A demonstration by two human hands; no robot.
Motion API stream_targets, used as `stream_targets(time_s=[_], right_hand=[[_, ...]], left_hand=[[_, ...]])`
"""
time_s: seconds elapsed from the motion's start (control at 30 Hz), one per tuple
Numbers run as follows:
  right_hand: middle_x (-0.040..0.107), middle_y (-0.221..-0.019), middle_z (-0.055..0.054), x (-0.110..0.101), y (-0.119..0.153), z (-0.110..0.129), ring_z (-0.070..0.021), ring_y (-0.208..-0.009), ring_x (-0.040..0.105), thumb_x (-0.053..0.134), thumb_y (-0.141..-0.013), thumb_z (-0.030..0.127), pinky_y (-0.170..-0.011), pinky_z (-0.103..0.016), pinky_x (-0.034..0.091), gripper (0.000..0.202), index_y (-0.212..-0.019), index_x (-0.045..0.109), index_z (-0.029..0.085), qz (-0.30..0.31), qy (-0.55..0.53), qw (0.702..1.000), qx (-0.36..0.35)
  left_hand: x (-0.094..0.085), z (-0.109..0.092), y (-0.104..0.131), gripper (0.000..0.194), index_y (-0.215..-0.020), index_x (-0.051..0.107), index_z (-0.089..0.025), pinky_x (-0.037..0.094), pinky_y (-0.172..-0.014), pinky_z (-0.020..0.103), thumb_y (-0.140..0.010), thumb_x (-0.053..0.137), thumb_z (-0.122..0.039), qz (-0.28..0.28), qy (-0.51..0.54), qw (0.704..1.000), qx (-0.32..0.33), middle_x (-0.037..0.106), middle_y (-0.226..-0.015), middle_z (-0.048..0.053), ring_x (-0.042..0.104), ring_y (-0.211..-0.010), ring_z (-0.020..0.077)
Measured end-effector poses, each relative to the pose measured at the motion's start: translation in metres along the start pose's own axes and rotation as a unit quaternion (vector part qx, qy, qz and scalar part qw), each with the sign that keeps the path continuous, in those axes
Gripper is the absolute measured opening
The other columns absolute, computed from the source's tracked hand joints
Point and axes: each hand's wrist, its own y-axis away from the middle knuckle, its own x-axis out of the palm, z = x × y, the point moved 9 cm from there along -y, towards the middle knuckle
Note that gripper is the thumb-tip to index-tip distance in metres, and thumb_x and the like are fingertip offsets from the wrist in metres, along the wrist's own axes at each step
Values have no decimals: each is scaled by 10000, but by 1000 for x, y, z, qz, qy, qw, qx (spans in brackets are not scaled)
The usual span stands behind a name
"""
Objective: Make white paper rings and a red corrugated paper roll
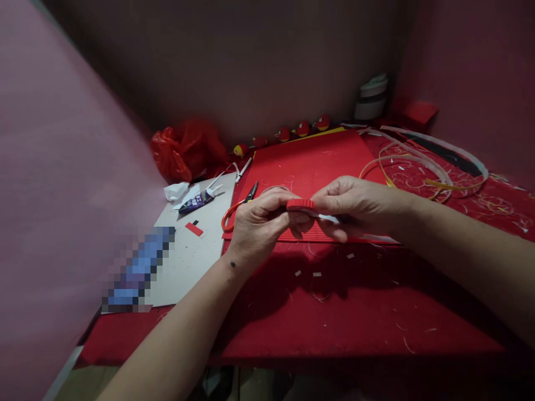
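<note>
Between my two hands is a small red coil of corrugated paper [301,205], ridged along its edge. My left hand [265,217] pinches its left side with thumb and fingers. On the other side, the fingers of my right hand [349,200] are closed at the coil, and a white strip [329,218] sticks out beneath them. Both hands are above a red corrugated sheet [317,167]. Scissors [240,206] with orange-red handles lie just left of that sheet, close to my left hand. My fingers hide part of the coil.
On a grey board [200,267] at left lie a glue tube [196,200], crumpled white tissue [176,191] and a red paper scrap [194,229]. Several small red bird-like figures [303,129] line the back. Curled paper strips [443,167] and loose threads cover the right side. A red plastic bag [184,147] sits back left.
</note>
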Motion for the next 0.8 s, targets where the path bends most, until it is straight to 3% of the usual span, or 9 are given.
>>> stream_targets(time_s=[0.23,0.43,0.8], right_hand=[[540,-429,-10,-4,1,-4,-43,-322,305,563,-756,441,-333,-208,187,341,-705,641,113,-18,2,999,36],[494,-400,11,-11,0,-10,-39,-316,282,606,-707,469,-324,-206,187,353,-691,636,118,-45,40,995,74],[480,-413,10,-14,0,-11,-52,-334,311,600,-691,504,-341,-220,217,376,-669,639,132,-56,91,992,65]], left_hand=[[-3,4,1,101,-745,619,-126,549,-463,210,-782,585,-214,-1,-18,1000,-19,606,-676,17,596,-524,89],[-8,6,0,101,-750,598,-126,526,-489,191,-782,590,-221,21,-134,991,22,595,-688,16,585,-516,73],[-1,-10,2,126,-781,578,-142,472,-542,177,-831,523,-243,40,-350,921,165,603,-677,12,569,-569,70]])
